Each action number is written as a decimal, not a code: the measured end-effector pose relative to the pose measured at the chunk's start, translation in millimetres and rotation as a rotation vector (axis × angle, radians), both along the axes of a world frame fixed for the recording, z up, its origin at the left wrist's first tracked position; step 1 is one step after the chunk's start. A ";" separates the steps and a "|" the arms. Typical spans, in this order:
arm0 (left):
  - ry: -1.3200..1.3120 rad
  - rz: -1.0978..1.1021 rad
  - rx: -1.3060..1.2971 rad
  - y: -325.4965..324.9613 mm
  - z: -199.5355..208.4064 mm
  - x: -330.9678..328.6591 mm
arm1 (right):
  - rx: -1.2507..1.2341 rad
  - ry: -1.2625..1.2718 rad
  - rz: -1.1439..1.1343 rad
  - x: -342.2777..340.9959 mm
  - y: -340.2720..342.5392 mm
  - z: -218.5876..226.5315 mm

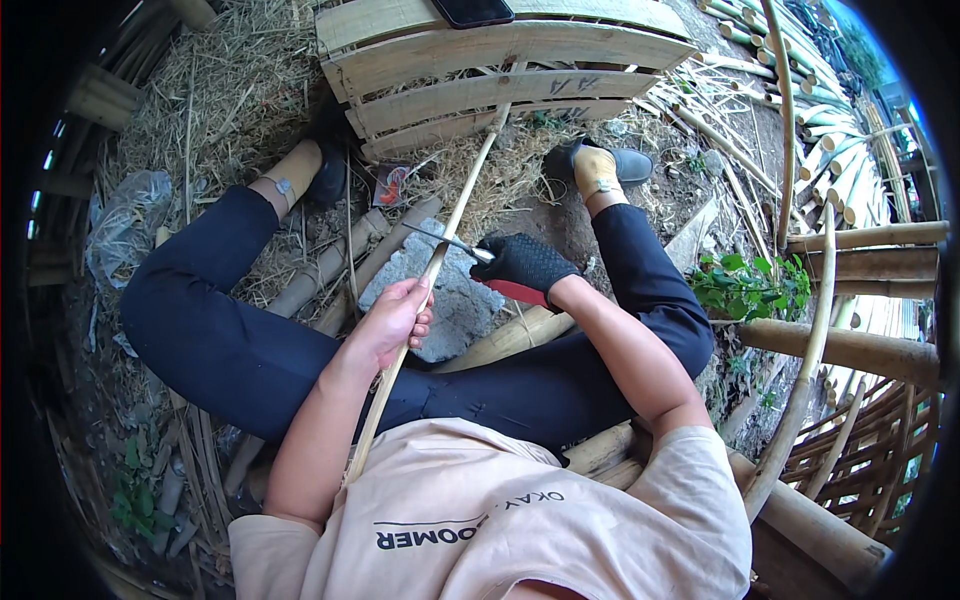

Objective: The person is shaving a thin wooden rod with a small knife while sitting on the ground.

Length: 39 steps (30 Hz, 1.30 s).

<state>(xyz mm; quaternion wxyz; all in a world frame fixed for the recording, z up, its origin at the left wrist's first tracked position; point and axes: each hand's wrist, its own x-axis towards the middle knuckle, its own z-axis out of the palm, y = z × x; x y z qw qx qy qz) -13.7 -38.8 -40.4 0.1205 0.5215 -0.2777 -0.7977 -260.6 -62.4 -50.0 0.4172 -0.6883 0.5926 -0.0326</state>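
A long, pale bamboo strip [462, 205] runs from beside my waist, between my legs, to the slatted wooden crate [480, 65] in front of me. My bare left hand [395, 322] is closed around the strip near its middle. In a black glove with a red cuff, my right hand [525, 265] grips a knife [448, 240] by its handle. The thin, dark blade lies across the strip just beyond my left fingers and seems to touch it. Under both hands sits a rough grey stone block [455, 312]. The strip's far end meets the crate slats.
On the crate top lies a dark phone [472, 10]. Bamboo poles [330, 262] rest on the ground at my left, near a clear plastic bag [128, 225]. To the right are a leafy plant [750, 288], a bamboo frame [850, 350] and a stack of cut poles [835, 165].
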 end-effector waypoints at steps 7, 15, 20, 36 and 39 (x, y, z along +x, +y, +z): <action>-0.299 -0.064 -0.288 10.1 -3.0 -14.3 | -0.038 0.086 -0.004 3.2 -0.3 -12.6; -0.579 -0.173 -0.669 14.7 -39.0 -5.0 | -0.250 0.287 0.037 6.1 -0.5 -30.3; -0.500 -0.146 -0.538 20.0 -16.6 -8.0 | -0.242 0.332 -0.171 -20.0 -19.4 -50.6; -0.504 -0.146 -0.731 20.5 -53.3 0.7 | -0.083 0.191 0.059 14.1 -2.6 -10.9; -0.704 -0.240 -0.984 21.3 -25.6 -10.0 | -0.139 0.262 0.046 8.7 -2.4 -22.1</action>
